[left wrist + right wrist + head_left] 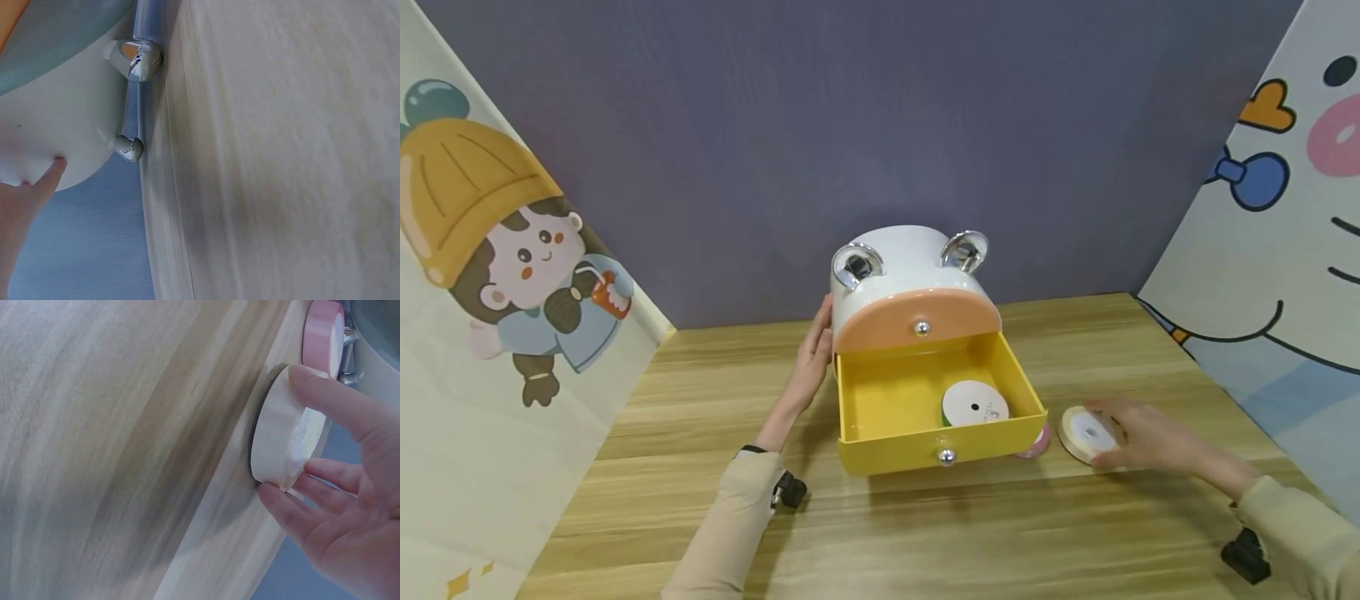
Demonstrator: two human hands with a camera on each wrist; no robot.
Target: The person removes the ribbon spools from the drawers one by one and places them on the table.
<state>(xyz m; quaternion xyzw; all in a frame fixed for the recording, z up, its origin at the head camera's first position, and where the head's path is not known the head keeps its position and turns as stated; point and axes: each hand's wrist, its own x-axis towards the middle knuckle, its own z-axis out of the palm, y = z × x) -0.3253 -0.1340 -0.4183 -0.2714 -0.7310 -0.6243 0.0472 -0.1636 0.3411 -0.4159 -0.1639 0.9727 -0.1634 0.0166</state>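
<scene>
A small desktop drawer box (pixel 891 262), white with a frog-like top and silver eyes, stands mid-table. My left hand (pixel 811 362) rests with extended fingers against its left side; in the left wrist view a fingertip (pixel 57 164) touches the white shell. The yellow drawer (pixel 880 454) is pulled out and holds a white-faced ribbon spool (pixel 962 400) with a green edge. To the right of the box, my right hand (pixel 1150 437) grips a cream ribbon spool (pixel 272 434) on the table, thumb on one edge and fingers on the opposite edge.
A pink ribbon spool (pixel 319 337) lies beside the cream one, partly hidden by the drawer in the head view. The orange upper drawer (pixel 880 325) is closed. A dark backdrop (pixel 737 167) and cartoon-printed side panels (pixel 647 250) border the wooden table (pixel 715 400).
</scene>
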